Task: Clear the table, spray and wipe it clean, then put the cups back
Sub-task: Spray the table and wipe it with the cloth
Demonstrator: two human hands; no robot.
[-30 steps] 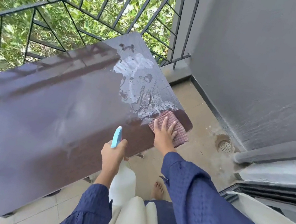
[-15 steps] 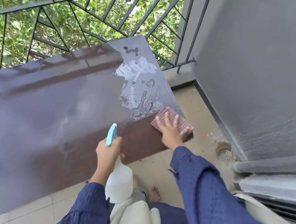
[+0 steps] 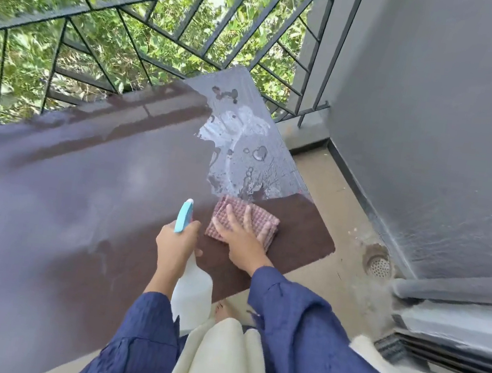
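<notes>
Since half a second ago, the cloth [image 3: 260, 219] has slid left along the near part of the table [image 3: 80, 196], away from the right-hand corner, and now lies just beside the spray bottle [image 3: 192, 296]. The right hand [image 3: 241, 237] lies flat on the cloth with its fingers spread, pressing it to the top. The left hand [image 3: 176, 244] has kept its place at the near edge, its fingers curled round the bottle's neck under the blue spray head; the white body hangs below the table edge.

The table is dark brown and glossy. A wet patch [image 3: 244, 142] with white streaks and drops covers its far right end, just beyond the cloth. A black metal railing [image 3: 165, 28] with green leaves behind it runs past the far side. A grey wall [image 3: 435, 117] stands on the right above a beige floor [image 3: 328, 194] with a round drain [image 3: 379, 266].
</notes>
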